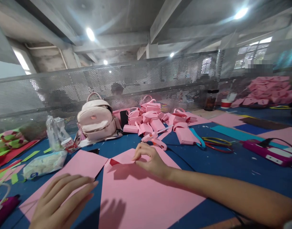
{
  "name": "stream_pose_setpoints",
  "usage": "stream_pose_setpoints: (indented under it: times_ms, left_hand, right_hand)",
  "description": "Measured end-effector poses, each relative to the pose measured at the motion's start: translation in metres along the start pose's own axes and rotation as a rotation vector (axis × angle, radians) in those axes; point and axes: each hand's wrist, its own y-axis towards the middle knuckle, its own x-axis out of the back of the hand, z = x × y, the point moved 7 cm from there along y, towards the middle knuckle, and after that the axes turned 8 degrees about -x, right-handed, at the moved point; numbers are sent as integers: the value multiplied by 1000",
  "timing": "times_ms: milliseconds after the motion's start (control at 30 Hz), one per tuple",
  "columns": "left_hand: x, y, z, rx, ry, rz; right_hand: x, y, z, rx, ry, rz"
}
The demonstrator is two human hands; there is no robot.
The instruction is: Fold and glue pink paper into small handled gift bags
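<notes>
- Right hand (150, 160) reached across to far top edge of big pink sheet (138, 194); thumb and fingertips pinched a small folded corner flap (113, 163), dark red underside showing. Judged: grip sat at the fold itself so crease could be held down.
- Left hand (62, 200) lay near, fingers loosely spread, flat on second pink sheet (71, 173); prob. there to stop it sliding. Nothing held.
- Blue table (231, 171): bore both sheets side by side w/ a narrow gap between, big sheet directly in front of person.
- Perforated metal screen (141, 79): ran along table's far edge, dividing off the next station.
- Pale pink backpack (95, 121): upright against screen, well clear of work area.
- Pile of finished pink paper bags (155, 122): heaped right of backpack, beyond reach zone; second pile (267, 90) far right.
- Pink/purple device w/ black cord (269, 151): on table, right side.
- Glue gun (154, 140): lying just beyond right hand, close to the fold.
- Coloured hoops (216, 144): flat, right of gun.
- Clear plastic bag (55, 130) & small carton (69, 144): left of backpack.
</notes>
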Motion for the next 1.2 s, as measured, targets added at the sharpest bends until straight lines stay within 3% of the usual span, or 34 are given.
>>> stream_pose_setpoints:
  times_ms: [167,333,633,933,1200]
  left_hand:
    - [-44,49,1,-19,-47,39]
    - [-71,74,-1,-55,-125,-65]
    - [-91,85,15,105,-336,-181]
    - [-92,83,0,137,-369,-222]
    - [-98,78,-1,207,-402,-208]
  right_hand:
    - [-2,-2,5,31,-34,22]
    - [1,-2,8,49,-54,12]
    - [8,5,0,-35,-21,-46]
    - [1,1,-3,-28,-21,-9]
    - [-4,-1,-7,-17,-31,12]
